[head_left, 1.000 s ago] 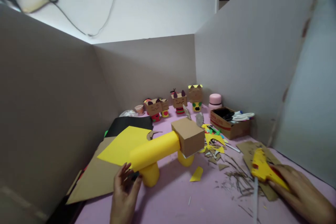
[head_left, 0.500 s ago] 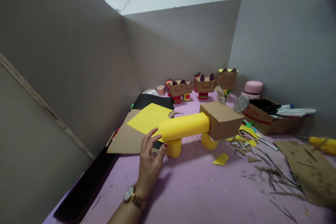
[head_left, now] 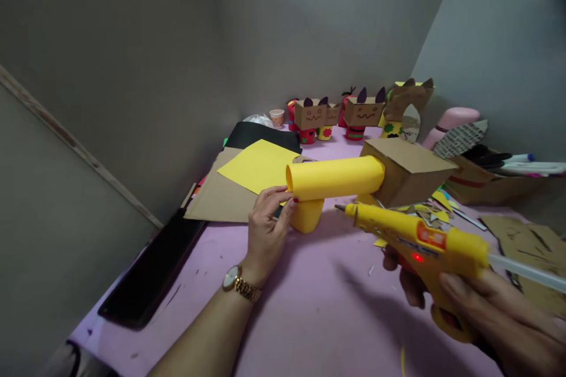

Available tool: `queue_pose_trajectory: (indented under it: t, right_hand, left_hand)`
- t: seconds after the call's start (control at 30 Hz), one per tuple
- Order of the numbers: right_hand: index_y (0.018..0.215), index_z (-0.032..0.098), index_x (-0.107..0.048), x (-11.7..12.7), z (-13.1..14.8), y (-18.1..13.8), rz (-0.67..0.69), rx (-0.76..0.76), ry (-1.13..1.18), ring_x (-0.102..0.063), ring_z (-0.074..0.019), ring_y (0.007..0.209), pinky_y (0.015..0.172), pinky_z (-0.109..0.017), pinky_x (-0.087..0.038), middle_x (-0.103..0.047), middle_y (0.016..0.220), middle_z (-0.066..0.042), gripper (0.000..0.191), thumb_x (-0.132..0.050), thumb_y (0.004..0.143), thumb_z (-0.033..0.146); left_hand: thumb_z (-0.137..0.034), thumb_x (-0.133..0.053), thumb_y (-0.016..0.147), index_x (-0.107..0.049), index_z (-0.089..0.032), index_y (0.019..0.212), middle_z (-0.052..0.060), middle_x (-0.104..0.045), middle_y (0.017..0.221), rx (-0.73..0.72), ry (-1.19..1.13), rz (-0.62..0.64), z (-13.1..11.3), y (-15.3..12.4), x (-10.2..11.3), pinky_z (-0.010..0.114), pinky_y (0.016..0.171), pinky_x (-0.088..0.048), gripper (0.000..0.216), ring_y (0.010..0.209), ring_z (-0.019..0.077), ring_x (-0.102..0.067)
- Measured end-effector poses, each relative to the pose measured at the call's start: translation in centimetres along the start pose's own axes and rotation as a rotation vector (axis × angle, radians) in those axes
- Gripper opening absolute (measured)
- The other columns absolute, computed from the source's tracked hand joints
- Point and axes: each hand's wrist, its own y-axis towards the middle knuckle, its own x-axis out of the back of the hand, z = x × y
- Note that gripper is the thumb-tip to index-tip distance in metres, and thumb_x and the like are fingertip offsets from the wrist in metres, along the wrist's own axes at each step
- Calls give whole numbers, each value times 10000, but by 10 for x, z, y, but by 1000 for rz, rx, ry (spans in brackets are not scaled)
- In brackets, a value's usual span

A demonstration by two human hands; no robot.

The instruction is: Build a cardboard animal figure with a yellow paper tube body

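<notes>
Left grip (head_left: 267, 224), centre of the frame: thumb and fingers drawn near one another at the lower rim of the yellow tube (head_left: 336, 178), presumably to steady its open end; whether they pinch it or merely rest against it cannot be told. Right grip (head_left: 499, 312), lower right: closed round the handle of a yellow glue gun (head_left: 389, 227), its nozzle (head_left: 339, 208) pointing left below the tube — apparently held off so that the tip touches neither paper nor fingers. A translucent glue stick (head_left: 528, 272) projects from the rear. The tube lies across the centre, its left end over a short yellow cylinder (head_left: 307, 216), which seems to keep it raised above the bench (head_left: 318, 318); its right end meets a cardboard box (head_left: 411, 171). Farther out, left of centre, a yellow sheet (head_left: 260, 165) overlaps flat brown cardboard (head_left: 221, 200); cardboard-headed figures (head_left: 365, 113) stand at upper right, probably set back for working room.
</notes>
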Motion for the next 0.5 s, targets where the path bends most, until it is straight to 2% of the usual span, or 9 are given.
queue_pose_trajectory:
  t: [0.1, 0.23, 0.3, 0.4, 0.5]
  right_hand:
    - [856, 284, -676, -6, 9, 10, 189, -89, 48, -535, -209, 671, 495, -266, -457, -617, 756, -41, 441, -496, 766, 676]
    - [1026, 292, -637, -13, 7, 21, 300, -13, 94, -541, -203, 687, 513, -266, -471, -622, 833, -45, 443, -483, 807, 645]
    - [1042, 282, -633, -19, 7, 22, 353, 31, 121, -528, -190, 653, 517, -266, -464, -607, 799, -42, 447, -470, 823, 636]
    - [1016, 262, -648, -31, 8, 24, 393, 25, 134, -491, -175, 615, 519, -265, -445, -570, 739, -30, 450, -480, 823, 633]
    - [1023, 250, -654, -40, 7, 26, 355, 12, 118, -472, -161, 596, 512, -259, -423, -569, 729, -21, 444, -491, 828, 615]
  left_hand:
    - [-244, -586, 861, -671, -231, 917, 31, -652, 967, 12, -24, -9, 1, 1, -1, 324, 859, -483, 103, 977, 169, -587]
    - [-245, -588, 862, -675, -230, 900, 23, -658, 935, 21, -55, -18, 2, 2, -2, 315, 847, -486, 95, 953, 155, -588]
    - [-247, -593, 860, -675, -227, 902, 26, -660, 936, 24, -69, -15, 2, 2, -3, 317, 839, -490, 94, 941, 155, -593]
    - [-250, -596, 859, -675, -221, 913, 34, -662, 939, 24, -85, -11, 2, 2, -4, 326, 829, -495, 100, 941, 161, -595]
    - [-249, -595, 859, -677, -216, 908, 39, -663, 930, 24, -93, -7, 1, 1, -3, 333, 825, -498, 101, 946, 168, -595]
